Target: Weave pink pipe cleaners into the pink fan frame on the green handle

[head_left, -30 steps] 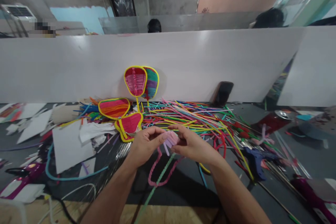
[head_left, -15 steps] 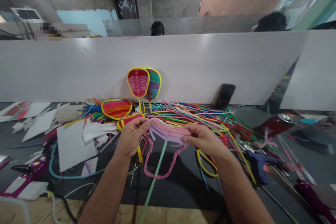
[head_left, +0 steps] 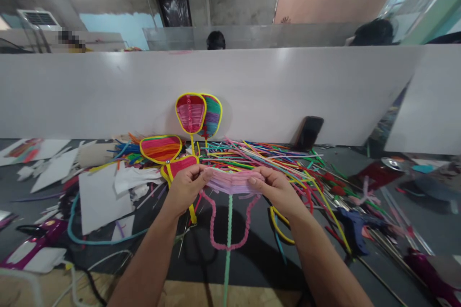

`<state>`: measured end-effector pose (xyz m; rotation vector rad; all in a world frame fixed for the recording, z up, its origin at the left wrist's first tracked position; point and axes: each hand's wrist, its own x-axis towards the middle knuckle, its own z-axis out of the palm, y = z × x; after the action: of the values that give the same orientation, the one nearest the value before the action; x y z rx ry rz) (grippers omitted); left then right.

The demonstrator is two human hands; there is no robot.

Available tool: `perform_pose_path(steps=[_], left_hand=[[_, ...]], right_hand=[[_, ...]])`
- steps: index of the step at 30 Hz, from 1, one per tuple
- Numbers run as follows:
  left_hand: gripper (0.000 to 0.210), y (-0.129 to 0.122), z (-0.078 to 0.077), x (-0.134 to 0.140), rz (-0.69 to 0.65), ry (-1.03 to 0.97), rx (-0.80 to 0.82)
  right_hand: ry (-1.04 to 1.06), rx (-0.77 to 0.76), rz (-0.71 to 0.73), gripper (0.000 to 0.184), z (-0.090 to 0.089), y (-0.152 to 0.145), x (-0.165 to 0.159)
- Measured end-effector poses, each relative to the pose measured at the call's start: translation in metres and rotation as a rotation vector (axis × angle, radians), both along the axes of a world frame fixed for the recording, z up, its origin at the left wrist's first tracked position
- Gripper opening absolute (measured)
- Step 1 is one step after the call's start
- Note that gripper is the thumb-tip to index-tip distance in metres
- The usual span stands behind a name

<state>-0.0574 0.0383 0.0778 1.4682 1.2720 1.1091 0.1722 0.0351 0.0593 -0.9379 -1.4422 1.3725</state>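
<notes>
Between my two hands is a pipe-cleaner fan with rows of pink and lilac stems across its upper part. My left hand pinches its left end and my right hand pinches the right end. Below the rows hangs a twisted pink loop, and a green twisted stem runs down the middle past it. Behind my hands lies a heap of coloured pipe cleaners. Near my left hand is a red fan with a yellow edge.
Two yellow-edged fans lean on the white partition, near a phone. White card pieces lie left. A blue glue gun and red can are right. A purple tool lies far left.
The held fan has turned so its green stem now hangs nearly straight down instead of slanting to the lower left. Both hands keep their pinch on the ends.
</notes>
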Motion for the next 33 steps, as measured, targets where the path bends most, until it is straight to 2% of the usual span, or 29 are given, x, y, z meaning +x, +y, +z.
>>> perform_pose_path(steps=[8, 15, 19, 24, 28, 33], left_hand=[[0.034, -0.004, 0.000, 0.002, 0.009, 0.069, 0.039], [0.030, -0.004, -0.003, 0.002, 0.001, -0.071, 0.000], [0.030, -0.005, -0.006, 0.003, -0.001, -0.068, 0.010], [0.033, -0.004, -0.008, 0.004, -0.038, -0.065, 0.018], [0.033, -0.006, -0.005, 0.004, -0.125, -0.049, 0.011], [0.030, -0.008, -0.003, 0.002, -0.185, 0.055, 0.055]], right_hand=[[-0.078, 0.037, -0.120, 0.037, -0.007, 0.002, -0.002], [0.044, -0.070, -0.016, 0.032, -0.019, 0.003, 0.001], [0.002, -0.051, -0.071, 0.032, -0.023, 0.004, 0.003], [0.045, -0.075, -0.081, 0.029, -0.023, 0.003, 0.005], [0.099, -0.133, -0.103, 0.026, -0.021, 0.002, 0.007], [0.152, -0.165, -0.185, 0.025, -0.010, 0.000, 0.012]])
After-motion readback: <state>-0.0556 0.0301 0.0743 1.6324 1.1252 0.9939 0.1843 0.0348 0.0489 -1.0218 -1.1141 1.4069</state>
